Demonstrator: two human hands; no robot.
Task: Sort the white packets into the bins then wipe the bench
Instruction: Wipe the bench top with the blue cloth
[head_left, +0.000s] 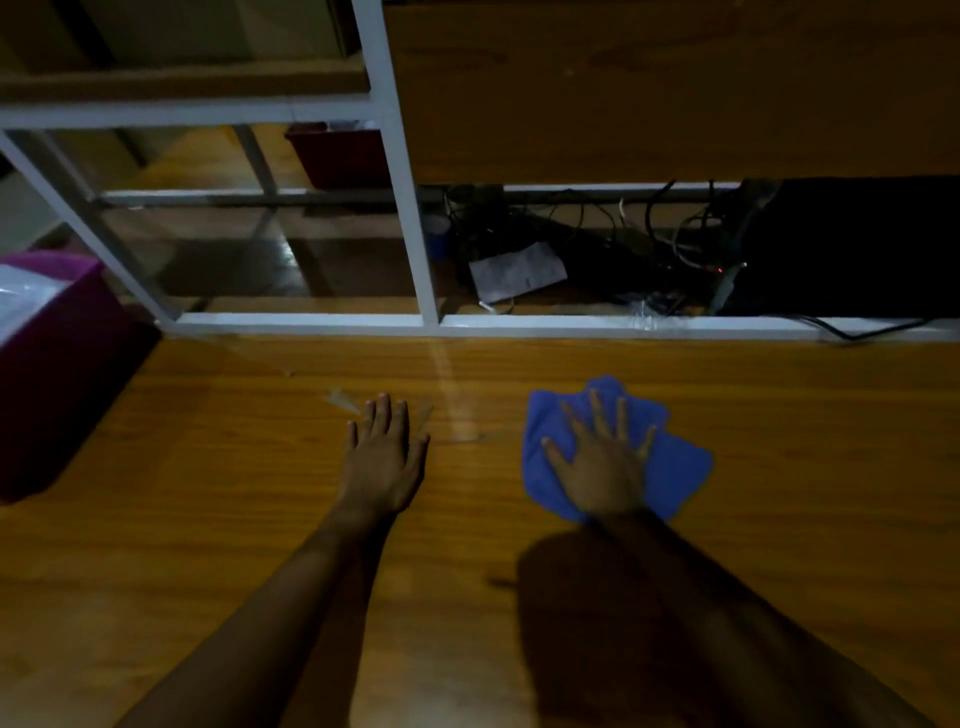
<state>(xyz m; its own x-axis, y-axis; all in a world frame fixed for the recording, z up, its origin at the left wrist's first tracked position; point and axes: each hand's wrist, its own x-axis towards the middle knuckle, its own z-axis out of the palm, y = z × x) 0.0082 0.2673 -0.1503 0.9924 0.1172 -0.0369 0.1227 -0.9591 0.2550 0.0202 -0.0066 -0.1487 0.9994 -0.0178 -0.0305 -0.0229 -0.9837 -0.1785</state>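
Note:
A blue cloth (680, 467) lies crumpled on the wooden bench (234, 493), right of the middle. My right hand (602, 462) lies flat on top of it, fingers spread, pressing it to the wood. My left hand (384, 457) rests palm down on the bare bench beside it, fingers apart and holding nothing. At the left edge stands a purple bin (57, 384) with white plastic packets (21, 301) showing in its top. A dark red bin (337, 156) sits farther back behind the white frame.
A white metal frame (415, 244) with glass panes borders the bench's far edge. Behind it lie tangled black cables (597, 228), a white paper (519, 273) and a black box (857, 249). A black cable (872, 332) crosses the frame at the right.

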